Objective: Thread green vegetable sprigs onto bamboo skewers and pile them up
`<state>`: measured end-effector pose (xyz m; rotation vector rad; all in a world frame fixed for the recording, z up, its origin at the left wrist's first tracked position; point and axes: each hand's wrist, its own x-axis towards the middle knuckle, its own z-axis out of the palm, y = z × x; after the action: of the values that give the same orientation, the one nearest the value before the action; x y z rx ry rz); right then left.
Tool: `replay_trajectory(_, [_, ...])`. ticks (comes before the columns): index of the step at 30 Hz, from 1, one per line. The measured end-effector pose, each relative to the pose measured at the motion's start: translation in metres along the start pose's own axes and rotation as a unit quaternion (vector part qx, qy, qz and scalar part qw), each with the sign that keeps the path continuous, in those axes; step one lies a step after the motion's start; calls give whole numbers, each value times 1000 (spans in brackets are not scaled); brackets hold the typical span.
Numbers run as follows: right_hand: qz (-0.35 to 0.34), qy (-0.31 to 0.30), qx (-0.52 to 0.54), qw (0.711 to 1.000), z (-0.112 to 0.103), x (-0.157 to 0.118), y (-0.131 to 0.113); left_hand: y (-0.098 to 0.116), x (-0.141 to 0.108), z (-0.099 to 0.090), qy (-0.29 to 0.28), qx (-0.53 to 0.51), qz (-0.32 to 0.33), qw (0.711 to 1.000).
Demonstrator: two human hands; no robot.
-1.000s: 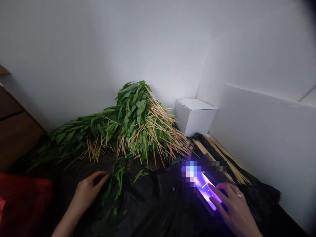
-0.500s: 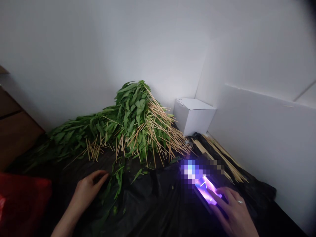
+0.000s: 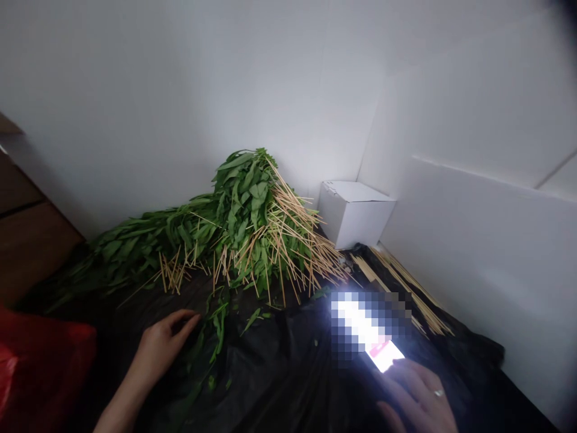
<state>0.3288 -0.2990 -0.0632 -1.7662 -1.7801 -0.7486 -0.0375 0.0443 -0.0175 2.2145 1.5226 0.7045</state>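
On the dark plastic sheet [image 3: 261, 367], my left hand [image 3: 164, 337] rests with loosely curved fingers, thumb and fingertips close together, and nothing visible in them. Just right of its fingertips lie loose green leaf scraps [image 3: 218, 328]. My right hand [image 3: 419, 394] is over the lower end of a phone [image 3: 384, 355], fingers stretched out and touching it. The phone lies on the sheet with a bright white screen, its upper part pixelated. Beyond my hands rises a pile of leafy green stems [image 3: 241, 192] on thin wooden skewers [image 3: 288, 228], skewer ends pointing toward me and right.
A white box [image 3: 358, 216] stands in the back corner by the wall. Bare skewers [image 3: 410, 288] lie right of the pile. At left are a red plastic bag [image 3: 49, 367] and brown cartons [image 3: 36, 240]. A white panel [image 3: 487, 240] borders the right side.
The phone screen has turned from purple to bright white. My right hand has drawn slightly down toward the phone's lower end. My left hand stays in place.
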Motion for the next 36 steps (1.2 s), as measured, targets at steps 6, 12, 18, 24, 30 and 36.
replay_trajectory(6, [-115, 61, 42, 991, 30, 60, -76, 12, -6, 4, -26, 3, 51, 998])
replay_trajectory(12, [-200, -11, 141, 969, 51, 145, -133, 18, -11, 17, -104, 37, 98, 989])
replay_trajectory(18, [-244, -150, 146, 947, 79, 207, -162, 12, -9, 21, -126, 11, 110, 986])
replay_trajectory(24, [-192, -229, 100, 949, 130, 220, -166, 6, -7, 21, -90, 12, 116, 989])
replay_trajectory(30, [-200, -242, 102, 944, 145, 210, -166, -1, -6, 25, -62, 20, 119, 991])
replay_trajectory(36, [-214, -243, 111, 940, 149, 212, -169, -5, -6, 28, -70, 16, 146, 987])
